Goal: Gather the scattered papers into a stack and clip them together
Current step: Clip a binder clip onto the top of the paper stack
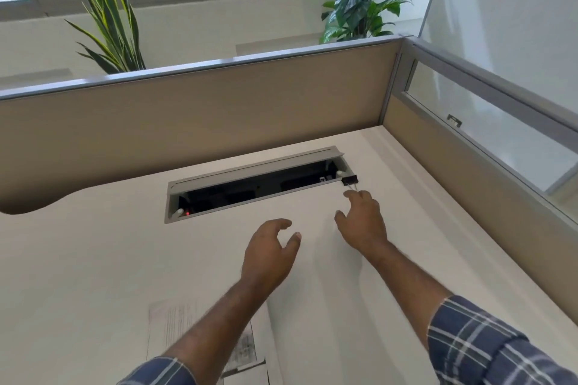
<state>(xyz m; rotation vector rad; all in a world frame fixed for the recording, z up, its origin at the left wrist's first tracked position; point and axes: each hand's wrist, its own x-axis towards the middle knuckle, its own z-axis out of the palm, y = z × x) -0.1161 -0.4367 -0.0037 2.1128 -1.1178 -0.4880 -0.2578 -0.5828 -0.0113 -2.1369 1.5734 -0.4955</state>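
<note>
Right hand extended toward black clip at right end of cable tray; fingertips at clip's wire handles, pinch not confirmable. Left hand held above desk, fingers loosely curled, nothing held. Papers seen near desk edge, partly hidden under left forearm.

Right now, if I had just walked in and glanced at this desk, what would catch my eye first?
Probably the two bare hands stretched over the pale desk: the right hand reaches toward a small black binder clip at the right end of the long open cable slot, fingertips close to its wire handles. The left hand hovers open mid-desk, and printed white papers lie near the front edge under the left forearm.
</note>
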